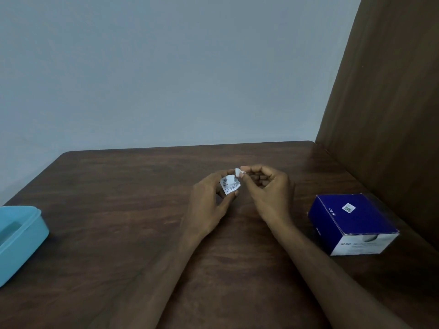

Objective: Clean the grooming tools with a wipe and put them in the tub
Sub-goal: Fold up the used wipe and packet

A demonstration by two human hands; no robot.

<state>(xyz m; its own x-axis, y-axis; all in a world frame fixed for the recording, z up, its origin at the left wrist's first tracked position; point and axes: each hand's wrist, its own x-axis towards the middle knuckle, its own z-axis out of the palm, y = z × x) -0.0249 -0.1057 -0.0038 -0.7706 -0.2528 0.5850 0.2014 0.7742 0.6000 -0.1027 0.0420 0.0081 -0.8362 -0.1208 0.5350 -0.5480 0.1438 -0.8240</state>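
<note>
Both hands working a small wipe packet above the dark wooden desk (118,210).
Left hand (209,205) pinches the small white printed sachet (230,185); right hand (266,188) pinches its torn white corner (238,172), left of the blue cardboard box (351,219).

hands tearing wipe packet (230,185), tub (20,238), box (354,224)

You have a small white printed wipe packet (230,185), torn open, above mid-table, a white wipe (238,172) poking from its top. Your light blue tub (35,224) sits at the far left edge, open.

One tub (22,236), one box (351,222), one sachet (230,185)
</note>
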